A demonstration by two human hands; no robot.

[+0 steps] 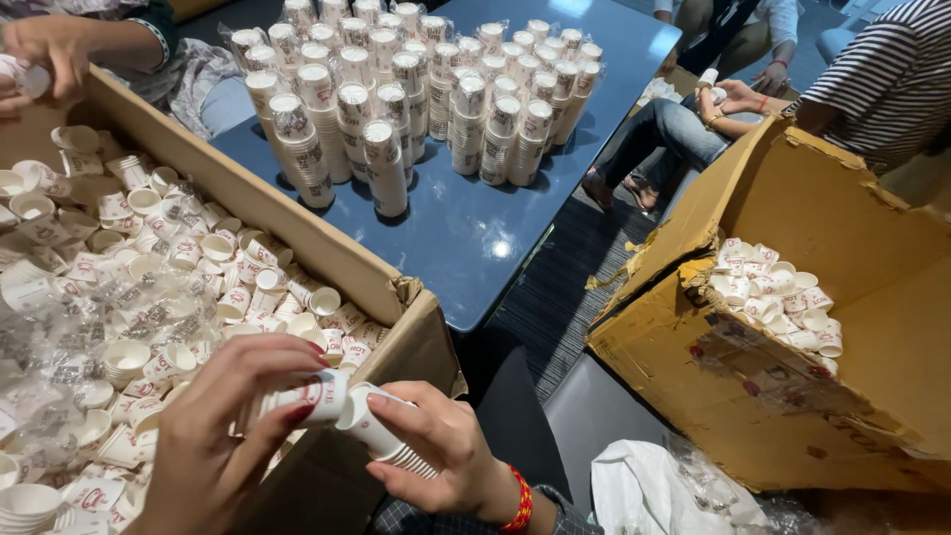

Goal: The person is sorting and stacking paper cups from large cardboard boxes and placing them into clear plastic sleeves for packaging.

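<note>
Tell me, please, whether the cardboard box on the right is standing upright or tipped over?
Tipped. The cardboard box leans on its side, its opening facing left, and the small paper cups inside lie heaped against its lower wall.

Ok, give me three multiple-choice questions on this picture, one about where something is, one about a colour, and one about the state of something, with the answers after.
1. Where do the wrapped stacks of cups stand?
A. on the blue table
B. in the torn box
C. on the floor

2. What colour is the wristband on the right hand?
A. green
B. red
C. white

3. How are the paper cups lying in the big box on the left?
A. loose and jumbled
B. in sealed sleeves
C. crushed flat

Answers:
1 A, the stacks stand upright on the glossy blue tabletop.
2 B, a red band circles that wrist.
3 A, single cups lie at all angles, while the left hand and the right hand each hold a short stack of cups together.
</note>
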